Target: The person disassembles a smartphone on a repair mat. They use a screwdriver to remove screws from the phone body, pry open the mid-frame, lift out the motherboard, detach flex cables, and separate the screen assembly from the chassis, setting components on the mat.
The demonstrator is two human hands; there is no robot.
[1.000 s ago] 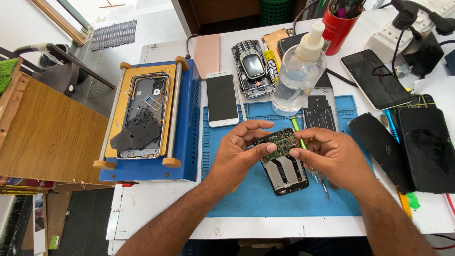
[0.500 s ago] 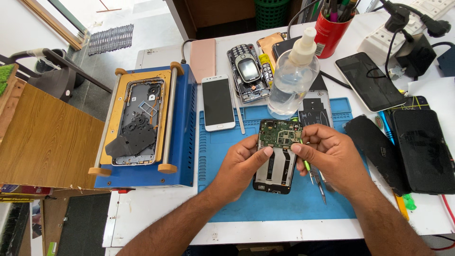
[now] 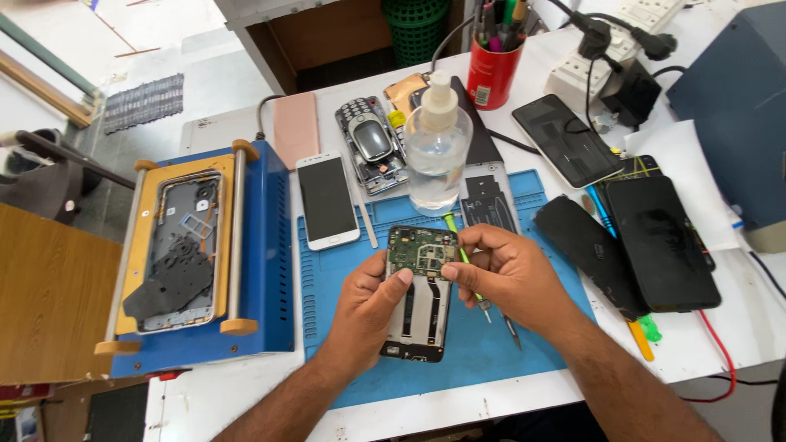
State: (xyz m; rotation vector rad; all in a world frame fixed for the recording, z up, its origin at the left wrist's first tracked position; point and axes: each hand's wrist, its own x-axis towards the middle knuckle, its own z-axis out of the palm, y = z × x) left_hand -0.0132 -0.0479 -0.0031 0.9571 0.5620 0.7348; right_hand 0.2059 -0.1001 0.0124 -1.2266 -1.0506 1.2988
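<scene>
Both hands grip an opened phone over the blue mat.

Left hand [image 3: 370, 304] is closed on the phone [image 3: 418, 304] at its left edge, thumb on the green board [image 3: 422, 250]. Right hand [image 3: 506, 274] pinches the board's right edge, fingers narrow, with a green-handled tool [image 3: 467, 266] under it. The phone lies on the mat [image 3: 491, 344] on a white bench [image 3: 720, 344], between the hands. A clear bottle [image 3: 437, 151] stands just beyond.

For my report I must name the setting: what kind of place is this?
Probably a phone repair bench: an opened phone held in both hands, several other phones on the table, and a blue work mat.
</scene>
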